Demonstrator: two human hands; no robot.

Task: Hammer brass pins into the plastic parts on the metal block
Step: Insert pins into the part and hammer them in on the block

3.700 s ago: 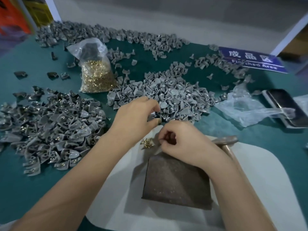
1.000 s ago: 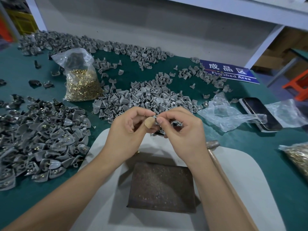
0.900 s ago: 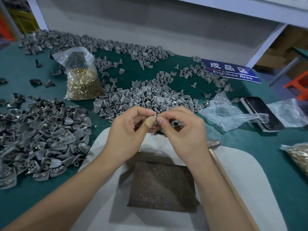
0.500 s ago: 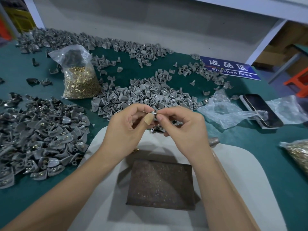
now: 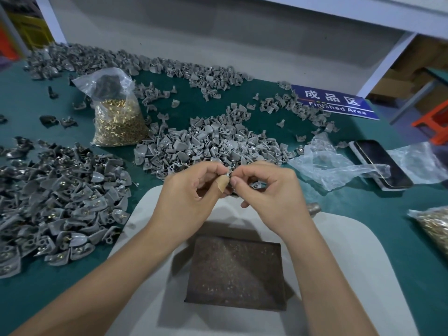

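Risk rundown, left to right.

Finished pile [image 5: 58, 209] on the near-left counter [image 5: 29, 282]: grey parts with brass showing. It sits close to the white pad [image 5: 363, 263], so a fresh part dropped that way gets lost among done ones.

Bag of brass pins [image 5: 116, 122], far left, top open and slumped. A knock would likely spill pins across the counter.

Unpinned pile [image 5: 213, 144] sits just beyond the hands.

Left hand [image 5: 191, 197]: grip curled, thumb and fingertips pinching a small grey plastic part [image 5: 228, 175]; thumb tip carries a tan plaster. Right hand [image 5: 271, 192]: grip pinched tight at the same spot, apparently seating a pin. The pin itself is too small to make out. Both are raised above the far edge of the pad, not on the metal block [image 5: 235, 272].

Main risks, as I read it:
- Pin only loosely started, so it drops out on the way down to the block.
- Pin started crooked, so it bends or splits the plastic under the hammer.
- Fingers holding the part on the block during the strike. The plaster suggests that has precedent.

Hammer [image 5: 314, 208]: only the head shows, right of the right wrist, handle hidden under the forearm. An awkward reach could nudge it off the pad.

Phone [image 5: 380, 163] and loose plastic wrap [image 5: 334, 163], far right, lie in the likely path of flying pins.
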